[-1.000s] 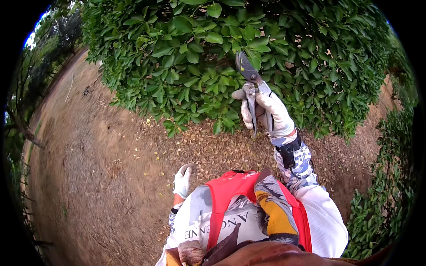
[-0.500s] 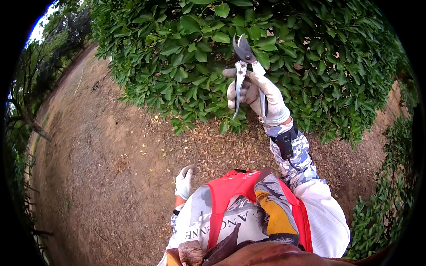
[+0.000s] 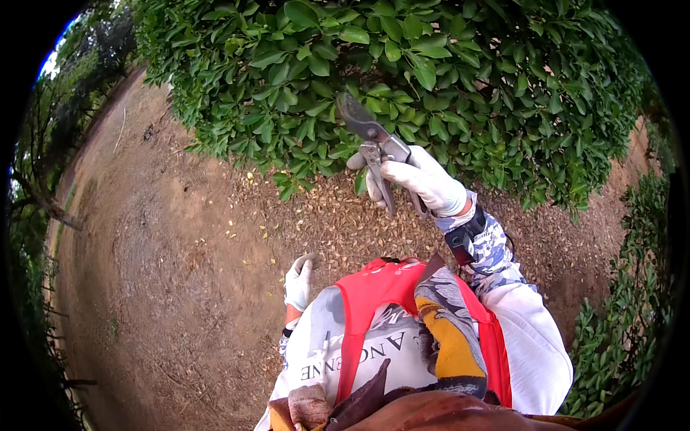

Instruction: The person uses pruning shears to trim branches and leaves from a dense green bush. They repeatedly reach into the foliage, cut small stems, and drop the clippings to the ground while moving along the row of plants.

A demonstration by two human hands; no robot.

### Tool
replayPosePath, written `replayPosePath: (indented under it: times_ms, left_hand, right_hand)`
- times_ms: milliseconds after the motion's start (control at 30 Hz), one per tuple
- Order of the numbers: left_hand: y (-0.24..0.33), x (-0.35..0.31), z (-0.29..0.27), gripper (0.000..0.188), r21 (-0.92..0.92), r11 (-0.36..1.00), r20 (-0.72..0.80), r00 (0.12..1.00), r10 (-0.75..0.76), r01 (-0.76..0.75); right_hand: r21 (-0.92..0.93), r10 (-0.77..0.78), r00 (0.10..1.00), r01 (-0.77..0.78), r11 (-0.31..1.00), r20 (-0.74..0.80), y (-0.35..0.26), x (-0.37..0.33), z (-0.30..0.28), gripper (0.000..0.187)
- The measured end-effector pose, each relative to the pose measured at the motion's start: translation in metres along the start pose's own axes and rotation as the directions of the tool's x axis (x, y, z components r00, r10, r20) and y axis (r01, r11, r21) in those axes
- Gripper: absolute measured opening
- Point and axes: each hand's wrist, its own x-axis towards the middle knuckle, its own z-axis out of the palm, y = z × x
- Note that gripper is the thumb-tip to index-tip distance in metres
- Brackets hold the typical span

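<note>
My right hand (image 3: pixel 433 181), in a pale work glove, is wrapped round the handles of a pair of pruning shears (image 3: pixel 371 133). The dark curved blades point up and to the left, just in front of the leafy hedge (image 3: pixel 287 93). Nothing can be made out between the blades, which look closed or nearly so. Low beside my body, my left hand (image 3: pixel 297 284) hangs in a similar glove, holding nothing visible. Its fingers are loosely extended, with small gaps between them.
Dry leaves (image 3: pixel 345 223) litter the brown soil (image 3: pixel 158 273) under the hedge. Another bush (image 3: pixel 611 345) stands at the right, and trees with bare branches (image 3: pixel 50 201) line the far left. A small black device (image 3: pixel 463 241) is strapped to my right wrist.
My right hand has drawn the shears down toward me, and the blades have tilted to the left and come closer together. My left hand has barely moved.
</note>
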Motion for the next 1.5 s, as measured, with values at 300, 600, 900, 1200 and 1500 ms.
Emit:
replayPosePath:
  times_ms: [300,600,900,1200,1500]
  left_hand:
    - [-0.011,0.006,-0.010,0.032,-0.049,0.998,0.044,0.998,-0.039,0.042]
    - [0.011,0.018,0.009,0.039,0.073,0.996,0.140,0.988,-0.062,0.052]
    - [0.013,0.025,0.015,0.039,0.083,0.996,0.198,0.978,-0.061,0.045]
    - [0.017,0.024,0.017,0.039,0.117,0.993,0.200,0.978,-0.052,0.029]
    - [0.017,0.025,0.013,0.036,0.090,0.994,0.191,0.979,-0.077,0.060]
  right_hand:
    - [-0.041,0.220,0.975,-0.219,0.975,0.021,0.049,-0.062,-0.008,0.039]
    - [0.203,0.214,0.840,-0.127,0.971,-0.499,0.058,-0.142,-0.028,0.060]
    - [0.572,0.120,0.785,0.328,0.752,-0.608,0.119,-0.176,-0.063,0.051]
    - [0.630,0.082,0.848,0.320,0.708,-0.523,0.123,-0.169,-0.084,0.054]
    - [0.556,0.099,0.799,0.317,0.768,-0.593,0.117,-0.157,-0.081,0.056]
